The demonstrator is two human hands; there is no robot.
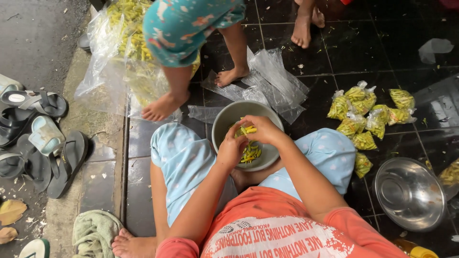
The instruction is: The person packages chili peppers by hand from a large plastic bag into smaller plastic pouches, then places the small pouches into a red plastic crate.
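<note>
The person sits on a dark tiled floor [363,43], knees spread in light blue dotted trousers, with a grey bowl [224,122] held between the thighs. Both hands meet over the bowl's near rim. The left hand [232,149] is curled, its fingers pinched on a green-and-yellow chili [249,130]; the right hand [264,129] arches above it, fingertips closed on the same chili. More chilies [251,154] lie in the bowl's bottom.

Flat clear plastic bags [277,79] touch the bowl's far rim. To the right, a cluster of filled small bags [366,117] sits near the right knee, and a steel bowl [409,193] beside it. A child's bare feet [165,106] stand just beyond the left knee, on the sheet of a large chili sack [119,43]. Sandals [48,143] crowd the left floor edge. Bare tile lies open at top right.
</note>
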